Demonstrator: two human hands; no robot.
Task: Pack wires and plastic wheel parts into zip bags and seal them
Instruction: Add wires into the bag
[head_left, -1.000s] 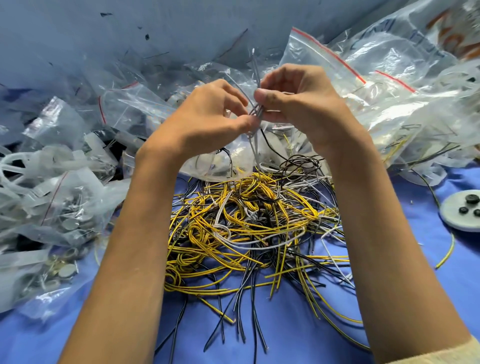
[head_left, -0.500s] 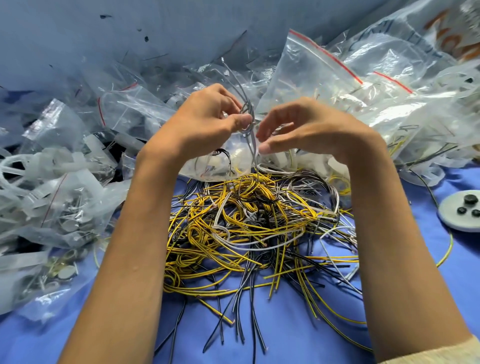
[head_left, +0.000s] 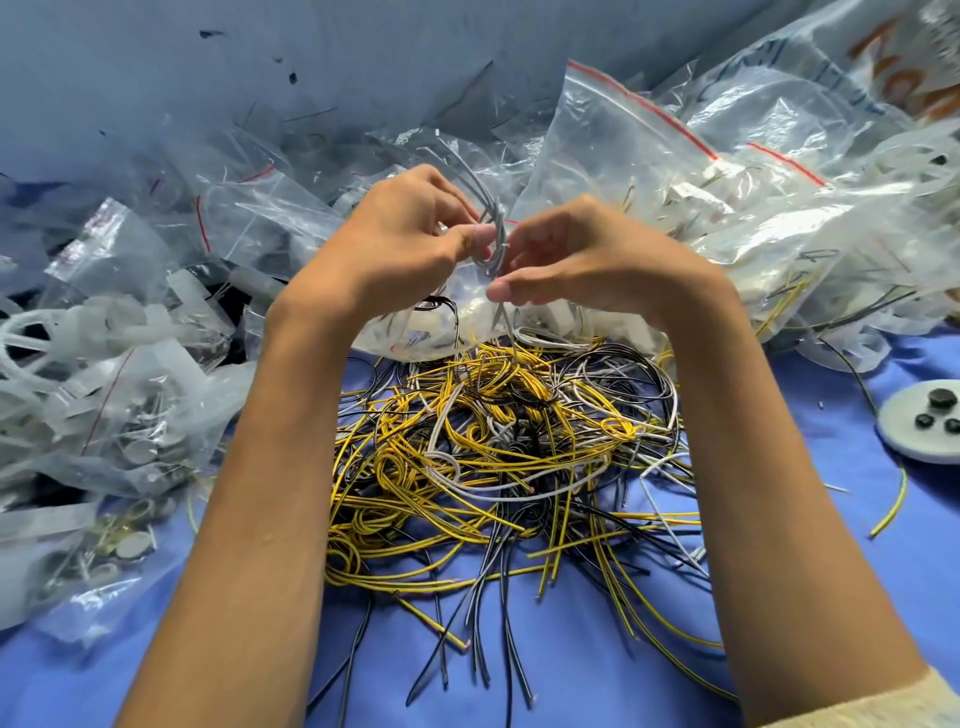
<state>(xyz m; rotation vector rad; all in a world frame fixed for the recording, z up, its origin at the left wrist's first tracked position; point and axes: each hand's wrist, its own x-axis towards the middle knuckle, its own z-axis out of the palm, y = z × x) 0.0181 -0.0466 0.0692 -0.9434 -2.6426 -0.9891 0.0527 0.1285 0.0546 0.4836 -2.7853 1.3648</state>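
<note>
Grey wire bundle (head_left: 496, 239): a small coil of thin grey leads, held up above the far edge of the loose wire pile (head_left: 493, 457), not bagged yet. Left hand (head_left: 410, 244) pinches the coil between thumb and curled fingers. Free ends stick up past the knuckles, and one tail hangs down toward the pile. Right hand (head_left: 587, 260) sits just right of the coil, fingers curled, thumb tip close by the hanging tail. Whether it actually grips the wire I cannot tell.

Progress, my reading: somewhere in the middle. Filled zip bags (head_left: 130, 415) lie left of the pile, holding whitish plastic parts and metal discs. Red-strip bags (head_left: 649, 171) are heaped behind and right of it. Which are sealed I cannot make out.

Plenty left: the pile is a thick tangle of yellow, black and white wire on the blue cloth (head_left: 571, 675). Right of the pile, well apart, a pale disc (head_left: 924, 421) carries small black parts, unbagged. The coil looks to need tying off, then a bag.
</note>
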